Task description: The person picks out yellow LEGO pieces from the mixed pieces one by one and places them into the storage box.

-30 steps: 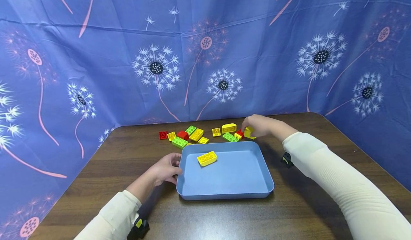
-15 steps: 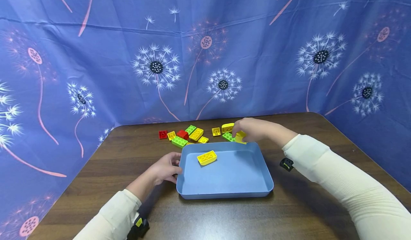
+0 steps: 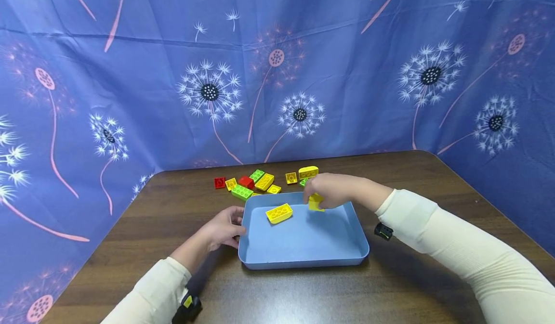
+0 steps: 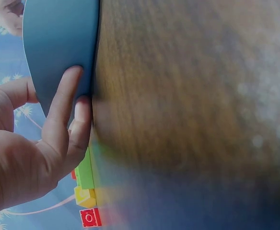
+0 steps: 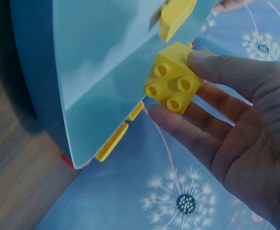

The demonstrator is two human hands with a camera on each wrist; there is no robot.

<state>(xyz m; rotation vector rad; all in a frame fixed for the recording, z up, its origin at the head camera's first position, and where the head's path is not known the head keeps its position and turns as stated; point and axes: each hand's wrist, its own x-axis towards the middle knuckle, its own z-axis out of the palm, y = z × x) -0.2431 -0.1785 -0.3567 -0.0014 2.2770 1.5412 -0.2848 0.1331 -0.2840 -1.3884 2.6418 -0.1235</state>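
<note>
While the right hand (image 3: 331, 189) pinches a yellow block (image 5: 172, 80) between thumb and fingers over the far part of the blue tray (image 3: 303, 249), just one piece, a yellow brick (image 3: 279, 213) to that hand's left, lies inside the tray. Judging by this, the work looks early: the held block is not set down, and most pieces lie outside. The left hand (image 3: 221, 227) grips the tray's side wall, thumb over the rim. Beyond both hands, red, yellow and green loose bricks (image 3: 265, 182) sit on the surface (image 3: 295, 297).

The right hand covers part of a green brick (image 3: 302, 182) just beyond it. How high the block hangs is hard to judge, and the left wrist view blurs the surface beside the left hand.
</note>
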